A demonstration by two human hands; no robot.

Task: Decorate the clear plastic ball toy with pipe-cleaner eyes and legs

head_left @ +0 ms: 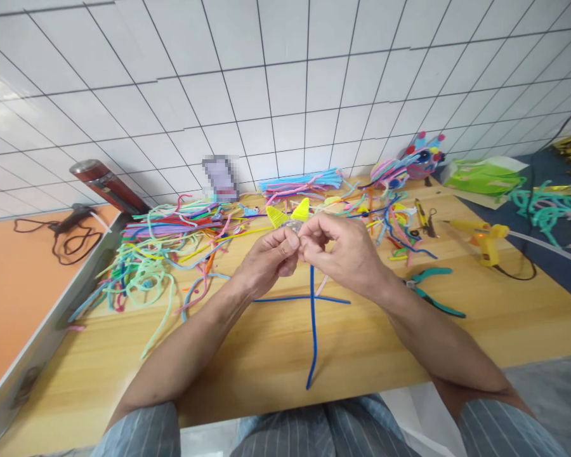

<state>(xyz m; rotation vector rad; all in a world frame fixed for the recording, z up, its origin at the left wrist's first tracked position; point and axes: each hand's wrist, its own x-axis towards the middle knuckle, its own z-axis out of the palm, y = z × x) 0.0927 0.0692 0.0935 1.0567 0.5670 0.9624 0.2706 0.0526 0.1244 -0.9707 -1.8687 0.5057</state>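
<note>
My left hand (266,257) and my right hand (343,252) meet above the wooden table (285,355), both pinched on a small pipe-cleaner craft piece (291,223) with two yellow cone-shaped tips sticking up. A blue pipe cleaner (312,324) hangs down from between my hands toward the table's near edge. A second blue pipe cleaner (301,298) lies flat across it on the table.
A heap of coloured pipe cleaners (166,247) sprawls at the left and back. Teal-handled pliers (431,289) lie right of my right hand. A yellow glue gun (488,241) stands further right. A dark flask (107,184) leans at the back left.
</note>
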